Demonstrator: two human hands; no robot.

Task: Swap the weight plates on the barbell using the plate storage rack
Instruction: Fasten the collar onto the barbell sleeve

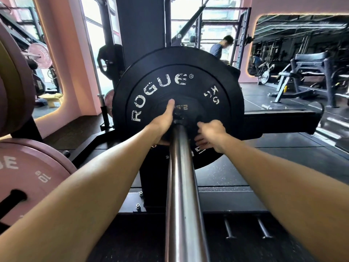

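Note:
A steel barbell sleeve [182,186] runs away from me up the middle of the view. On it sits a large black 5 kg Rogue plate [213,76], and in front of that a small black 2.5 plate [188,107]. My left hand [163,122] holds the small plate's left edge, thumb up on its face and fingers curled under. My right hand [209,135] grips the small plate's lower right edge with curled fingers. The collar at the hub is mostly hidden by my hands.
Pink plates hang on a storage rack at left, among them a 10 kg plate [28,178] and a larger one [11,82] above. A dark upright post [141,31] stands behind the barbell. A person [219,48] and benches [309,72] are far back.

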